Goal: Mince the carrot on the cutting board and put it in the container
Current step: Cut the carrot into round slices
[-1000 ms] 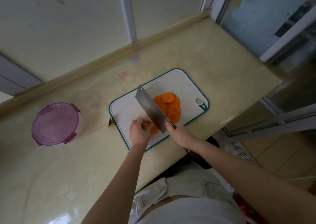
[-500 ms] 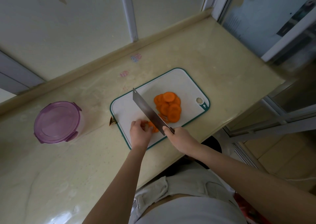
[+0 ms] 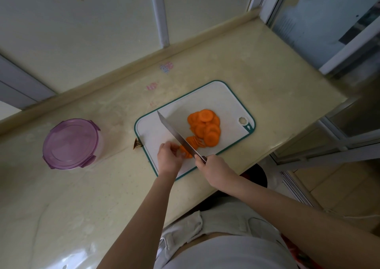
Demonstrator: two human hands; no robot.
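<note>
The short orange carrot stub (image 3: 186, 153) lies on the white, teal-rimmed plastic cutting board (image 3: 224, 98), pinched under the curled fingers of the left hand (image 3: 169, 158). The right hand (image 3: 213, 169) grips the handle of the broad steel cleaver (image 3: 176, 135), its blade just beside those fingertips. With so little stub left, tuck the fingertips back and guide with the knuckles. The round orange slices (image 3: 205, 128) beyond the blade want fine cross-cutting. The round purple-lidded plastic container (image 3: 71, 144), well left of the left hand, is closed.

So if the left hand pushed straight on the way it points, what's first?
The left hand already grips the carrot stub; next comes the knife, seemingly right against it.
</note>
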